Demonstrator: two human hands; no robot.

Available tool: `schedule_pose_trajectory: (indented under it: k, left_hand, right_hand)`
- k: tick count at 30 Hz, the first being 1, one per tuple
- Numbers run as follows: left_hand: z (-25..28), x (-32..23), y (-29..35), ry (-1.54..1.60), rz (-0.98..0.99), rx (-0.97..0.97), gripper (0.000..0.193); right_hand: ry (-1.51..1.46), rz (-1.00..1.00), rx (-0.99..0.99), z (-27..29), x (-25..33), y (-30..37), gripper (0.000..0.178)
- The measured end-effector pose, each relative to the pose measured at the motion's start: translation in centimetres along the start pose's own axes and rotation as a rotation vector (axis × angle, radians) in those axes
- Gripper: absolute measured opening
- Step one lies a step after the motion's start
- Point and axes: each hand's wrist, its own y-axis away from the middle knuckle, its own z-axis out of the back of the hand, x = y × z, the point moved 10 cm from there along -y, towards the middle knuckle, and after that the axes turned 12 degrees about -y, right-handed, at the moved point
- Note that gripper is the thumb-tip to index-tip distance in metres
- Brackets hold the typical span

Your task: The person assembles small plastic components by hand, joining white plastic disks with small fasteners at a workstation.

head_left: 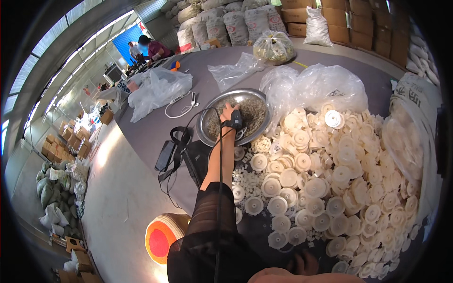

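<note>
My left hand (228,113) reaches into a round metal bowl (204,133), a black device strapped at its wrist. Small grey-brown pieces (253,111) fill the bowl. The fingers look apart on the pieces, with the tips partly hidden among them. Low in the picture, my right hand (306,264) rests in shadow at the near edge of a large heap of cream plastic wheels (314,187); its fingers are too dark to read. Small white plastic parts (255,183) lie between the bowl and the wheels.
Clear plastic bags (330,87) stand behind the heap, with a white woven sack (415,104) at the right. A phone (164,155), black strap (181,137) and white cable (181,113) lie left of the bowl. A round orange-red stool (163,239) stands beside the table. Two people are far off.
</note>
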Motion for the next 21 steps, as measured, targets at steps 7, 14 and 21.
schedule_pose_trajectory:
  k: [7, 14, 21]
  left_hand:
    - [5.0, 0.5, 1.8, 0.377, 0.145, -0.154, 0.05]
    - [2.9, -1.7, 3.4, 0.375, -0.106, 0.132, 0.064]
    - [3.2, -2.3, 4.9, 0.188, -0.244, 0.058, 0.061]
  right_hand:
    - [-0.016, 0.039, -0.031, -1.1, -1.2, 1.9, 0.032]
    - [-0.087, -0.026, -0.023, -0.5, -0.7, 1.5, 0.029]
    - [-0.108, -0.074, 0.001, -0.7, -0.8, 1.5, 0.028]
